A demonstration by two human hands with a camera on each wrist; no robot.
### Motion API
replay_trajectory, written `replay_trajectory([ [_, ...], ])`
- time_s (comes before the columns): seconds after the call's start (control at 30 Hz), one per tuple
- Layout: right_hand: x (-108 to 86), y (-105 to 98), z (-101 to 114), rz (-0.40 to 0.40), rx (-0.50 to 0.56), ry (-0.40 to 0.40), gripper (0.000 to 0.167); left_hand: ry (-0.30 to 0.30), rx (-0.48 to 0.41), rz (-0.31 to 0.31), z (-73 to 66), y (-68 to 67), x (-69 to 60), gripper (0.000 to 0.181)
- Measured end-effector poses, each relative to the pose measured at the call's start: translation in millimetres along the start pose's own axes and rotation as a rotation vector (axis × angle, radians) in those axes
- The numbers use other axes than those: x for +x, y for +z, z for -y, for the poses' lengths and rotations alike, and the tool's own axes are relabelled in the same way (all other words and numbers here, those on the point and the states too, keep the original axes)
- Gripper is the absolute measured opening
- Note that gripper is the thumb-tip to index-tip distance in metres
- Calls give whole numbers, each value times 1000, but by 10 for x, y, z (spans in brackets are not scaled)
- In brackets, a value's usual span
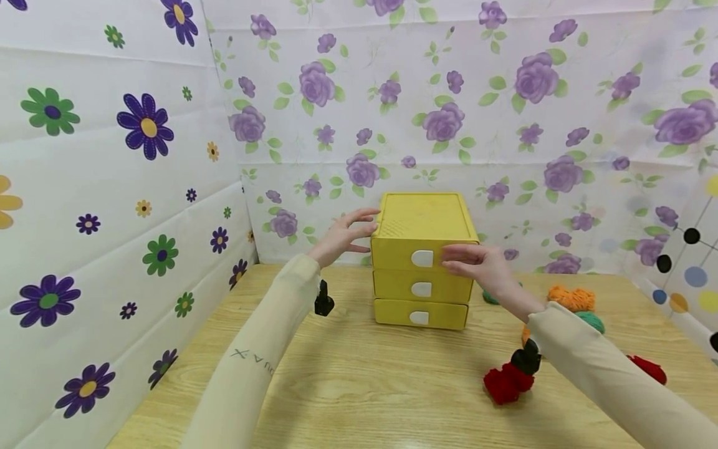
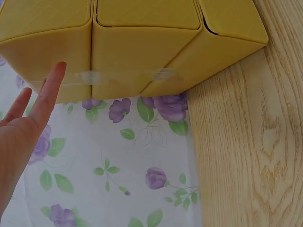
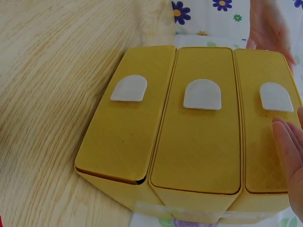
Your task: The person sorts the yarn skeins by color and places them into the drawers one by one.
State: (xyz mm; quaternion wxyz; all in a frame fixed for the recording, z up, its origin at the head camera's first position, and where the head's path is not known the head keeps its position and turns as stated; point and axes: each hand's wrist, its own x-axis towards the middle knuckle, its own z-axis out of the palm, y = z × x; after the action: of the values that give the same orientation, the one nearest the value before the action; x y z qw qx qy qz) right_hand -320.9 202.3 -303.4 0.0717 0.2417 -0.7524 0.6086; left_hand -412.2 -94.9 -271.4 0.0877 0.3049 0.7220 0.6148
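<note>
Yellow cabinet point(image 1: 423, 269), mid-table nr back wall; its 3 drawers point(image 1: 392, 285) look closed, none pulled out, so prob. little left or not begun; can't tell which. Hands apart, grasping nothing: L hand point(image 1: 346, 237) spread at L side, R hand point(image 1: 479, 265) by top white handle point(image 1: 422, 259); contact unclear. Red yarn-like bundle point(image 1: 507, 383) to R.

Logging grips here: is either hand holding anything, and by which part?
Nothing is held: the left hand is beside the yellow drawer cabinet, the right hand near the white handle on the top drawer.
</note>
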Motion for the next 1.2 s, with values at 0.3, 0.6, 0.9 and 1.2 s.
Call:
replay_trajectory([
  [0.3, 30, 35, -37, -20, -4, 4, 39, -42, 11, 12, -23, 69, 40, 50],
  [0.6, 71, 122, -100, -10, -37, -13, 38, -79, -24, -3, 44, 42, 2, 43],
  [0.9, 74, 157, -98, -56, -14, 51, 33, -78, -25, 1, 54, 47, 16, 43],
  [1.2, 115, 193, -105, -99, 45, 45, 25, -82, -40, -18, 87, 27, 38, 41],
])
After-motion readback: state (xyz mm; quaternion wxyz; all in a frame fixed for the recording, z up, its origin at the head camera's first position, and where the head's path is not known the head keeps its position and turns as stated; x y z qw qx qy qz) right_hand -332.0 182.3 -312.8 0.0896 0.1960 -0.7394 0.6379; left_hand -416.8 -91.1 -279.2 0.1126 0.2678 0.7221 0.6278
